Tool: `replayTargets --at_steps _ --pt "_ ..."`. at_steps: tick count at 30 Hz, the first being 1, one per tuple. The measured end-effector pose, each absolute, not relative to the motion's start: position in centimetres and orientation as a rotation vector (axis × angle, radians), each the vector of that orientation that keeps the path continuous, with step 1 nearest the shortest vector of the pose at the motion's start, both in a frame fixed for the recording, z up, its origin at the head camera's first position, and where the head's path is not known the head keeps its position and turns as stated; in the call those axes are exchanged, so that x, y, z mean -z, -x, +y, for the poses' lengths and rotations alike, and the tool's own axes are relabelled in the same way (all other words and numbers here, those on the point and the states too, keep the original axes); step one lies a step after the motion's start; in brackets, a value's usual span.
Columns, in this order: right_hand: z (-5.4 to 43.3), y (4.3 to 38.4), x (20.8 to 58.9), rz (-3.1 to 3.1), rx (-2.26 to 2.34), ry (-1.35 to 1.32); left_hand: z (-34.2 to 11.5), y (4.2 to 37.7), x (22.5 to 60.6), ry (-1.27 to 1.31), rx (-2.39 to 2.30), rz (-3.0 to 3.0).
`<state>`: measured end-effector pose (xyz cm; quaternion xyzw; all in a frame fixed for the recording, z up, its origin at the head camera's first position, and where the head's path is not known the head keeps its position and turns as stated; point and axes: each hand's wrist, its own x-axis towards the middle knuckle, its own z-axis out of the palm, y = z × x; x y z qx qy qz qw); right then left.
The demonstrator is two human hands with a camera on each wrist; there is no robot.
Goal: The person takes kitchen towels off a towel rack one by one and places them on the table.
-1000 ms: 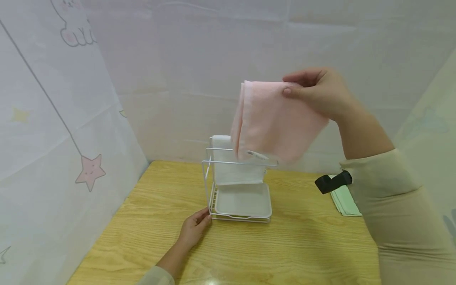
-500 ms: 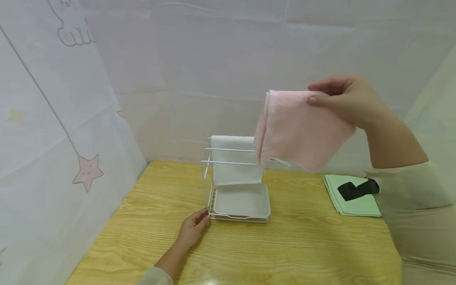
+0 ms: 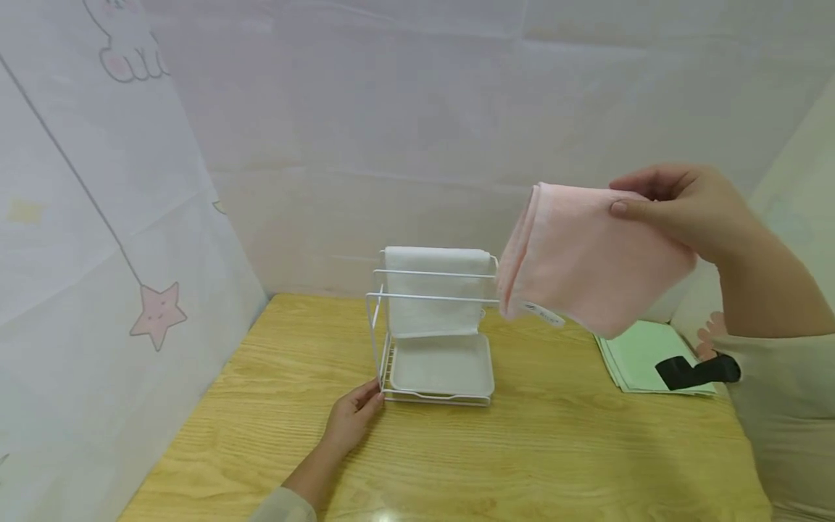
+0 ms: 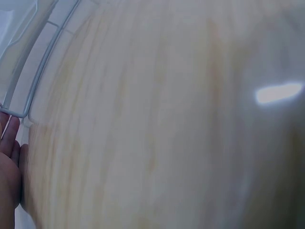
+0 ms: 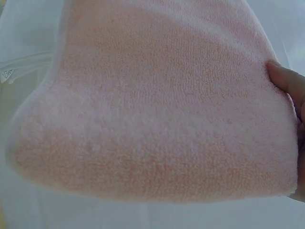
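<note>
My right hand (image 3: 701, 210) pinches a folded pink towel (image 3: 593, 254) by its top edge, thumb in front. The towel hangs in the air to the right of a white wire rack (image 3: 377, 341), with a small white tag at its lower edge. In the right wrist view the pink terry towel (image 5: 157, 105) fills most of the picture. Low on the table, my left hand (image 3: 352, 417) holds the rack's front left corner between thumb and fingers. A white towel (image 3: 433, 304) drapes over the rack's rear bar. The two bars nearer me carry nothing where they show.
A pale drip tray (image 3: 443, 370) lies in the rack's base. Folded green towels (image 3: 642, 351) lie on the wooden table (image 3: 554, 449) at the right, partly behind a black strap (image 3: 691, 371) on the right sleeve. Printed white sheets (image 3: 417, 109) hang around the table.
My right hand has carried the pink towel rightward and somewhat down, away from above the rack. More of the white towel and the green towels shows now. My left hand stays at the rack's corner.
</note>
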<state>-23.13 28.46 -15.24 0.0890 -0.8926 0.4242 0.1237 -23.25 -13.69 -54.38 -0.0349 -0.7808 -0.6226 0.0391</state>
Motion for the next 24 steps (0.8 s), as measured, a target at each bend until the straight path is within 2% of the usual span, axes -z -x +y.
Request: replayTargets --at_steps 14,24 --pt "30.5 22.5 16.9 -2.561 -1.263 -0.232 -14.1 23.4 54.5 0.119 1.888 -2.391" --pt "31.5 22.7 20.6 -2.731 -1.188 -0.170 -14.0 23.2 54.1 0.111 1.914 -2.391"
